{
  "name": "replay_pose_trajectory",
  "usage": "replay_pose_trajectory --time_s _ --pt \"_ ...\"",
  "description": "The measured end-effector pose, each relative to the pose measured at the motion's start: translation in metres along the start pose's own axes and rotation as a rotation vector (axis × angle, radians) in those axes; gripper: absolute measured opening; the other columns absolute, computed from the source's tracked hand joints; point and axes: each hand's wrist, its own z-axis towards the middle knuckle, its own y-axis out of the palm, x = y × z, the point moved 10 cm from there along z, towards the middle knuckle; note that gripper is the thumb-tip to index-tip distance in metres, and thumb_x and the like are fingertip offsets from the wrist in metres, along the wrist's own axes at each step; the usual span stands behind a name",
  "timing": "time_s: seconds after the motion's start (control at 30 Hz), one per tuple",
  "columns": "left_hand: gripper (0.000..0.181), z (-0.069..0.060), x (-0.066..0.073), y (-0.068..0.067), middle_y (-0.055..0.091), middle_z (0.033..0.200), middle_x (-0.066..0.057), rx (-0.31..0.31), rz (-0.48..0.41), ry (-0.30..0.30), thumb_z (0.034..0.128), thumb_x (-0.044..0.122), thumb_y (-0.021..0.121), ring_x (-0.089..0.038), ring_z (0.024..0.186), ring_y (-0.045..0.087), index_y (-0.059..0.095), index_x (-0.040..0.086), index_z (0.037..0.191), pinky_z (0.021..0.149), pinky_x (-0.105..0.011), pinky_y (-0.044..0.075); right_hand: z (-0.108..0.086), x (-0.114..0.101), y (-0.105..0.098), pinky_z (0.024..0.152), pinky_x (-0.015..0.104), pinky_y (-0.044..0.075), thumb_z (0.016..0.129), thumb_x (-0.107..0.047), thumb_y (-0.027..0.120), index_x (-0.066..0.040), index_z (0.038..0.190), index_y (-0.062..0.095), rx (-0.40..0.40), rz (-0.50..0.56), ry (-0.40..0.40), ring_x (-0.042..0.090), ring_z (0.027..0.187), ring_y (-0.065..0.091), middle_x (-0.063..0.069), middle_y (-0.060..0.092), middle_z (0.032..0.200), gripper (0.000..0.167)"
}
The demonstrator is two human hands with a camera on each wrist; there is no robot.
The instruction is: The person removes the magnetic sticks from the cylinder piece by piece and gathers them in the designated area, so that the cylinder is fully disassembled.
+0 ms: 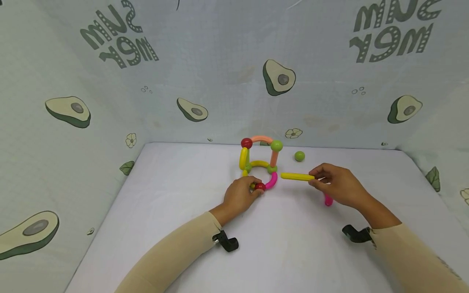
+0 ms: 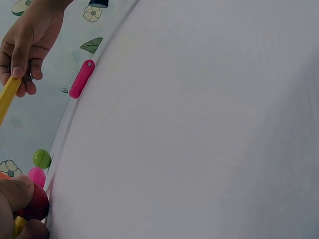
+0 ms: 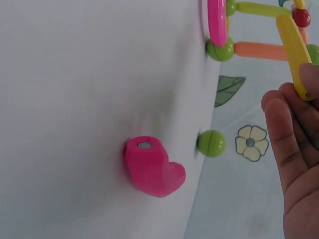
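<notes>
A frame of curved and straight coloured rods joined by balls stands on the table. Its upper part has a red ball [image 1: 246,143], a peach curved rod [image 1: 261,138] and a green ball [image 1: 276,145]. My left hand [image 1: 238,197] holds a lower red ball [image 1: 260,186], which joins a pink curved rod [image 1: 272,180] at the base. Right of the frame, my right hand [image 1: 338,185] pinches one end of a yellow rod [image 1: 296,176]. The rod points left, its far end apart from the frame. In the right wrist view, the yellow rod [image 3: 291,50] lies between thumb and fingers.
A loose green ball [image 1: 299,156] lies at the back, right of the frame. Partly hidden below my right hand is a pink curved piece [image 1: 328,199] with a grey disc in its end. White cloth covers the table [image 1: 176,175]; a printed curtain [image 1: 220,73] hangs behind.
</notes>
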Motion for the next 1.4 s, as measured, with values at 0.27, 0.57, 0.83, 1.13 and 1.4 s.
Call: replay_pose_trajectory --time_s 0.27,0.57,0.83,1.13,1.4 --pt "0.031 0.0 0.001 0.0 0.072 0.098 0.012 -0.002 -0.002 0.005 0.0893 0.03 0.082 -0.005 0.07 0.053 0.075 0.016 0.117 0.06 -0.022 0.045 -0.007 0.012 -0.01 0.088 0.053 0.054 0.094 -0.011 0.076 -0.007 0.123 0.066 0.023 -0.049 -0.035 0.033 0.102 0.07 0.009 0.074 0.108 0.031" --pt "0.033 0.0 0.002 -0.001 0.071 0.096 0.011 -0.001 0.011 0.007 0.0895 0.031 0.082 -0.005 0.07 0.053 0.075 0.016 0.118 0.06 -0.022 0.044 -0.017 0.025 -0.02 0.087 0.057 0.055 0.095 -0.008 0.074 -0.007 0.124 0.066 0.052 -0.071 -0.052 0.04 0.105 0.069 0.014 0.072 0.112 0.031" --pt "0.031 0.0 0.0 0.0 0.071 0.096 0.013 -0.002 -0.005 0.003 0.09 0.031 0.081 -0.005 0.069 0.053 0.075 0.017 0.117 0.059 -0.022 0.045 -0.023 0.036 -0.026 0.078 0.041 0.06 0.095 -0.01 0.074 -0.007 0.124 0.065 0.057 -0.096 -0.059 0.043 0.101 0.068 0.013 0.072 0.111 0.031" --pt "0.031 0.0 0.0 0.0 0.071 0.096 0.013 -0.008 -0.008 -0.012 0.0897 0.031 0.081 -0.004 0.07 0.053 0.075 0.017 0.117 0.06 -0.022 0.045 -0.029 0.049 -0.035 0.068 0.018 0.05 0.094 -0.011 0.075 -0.007 0.119 0.067 0.088 -0.089 -0.062 0.04 0.095 0.068 0.012 0.072 0.105 0.027" --pt "0.03 0.0 -0.001 0.001 0.071 0.097 0.013 -0.012 -0.007 -0.017 0.0895 0.031 0.081 -0.005 0.069 0.053 0.076 0.017 0.116 0.06 -0.022 0.045 -0.036 0.064 -0.041 0.067 0.017 0.05 0.094 -0.013 0.077 -0.006 0.119 0.069 0.094 -0.106 -0.041 0.041 0.094 0.067 0.015 0.071 0.105 0.028"
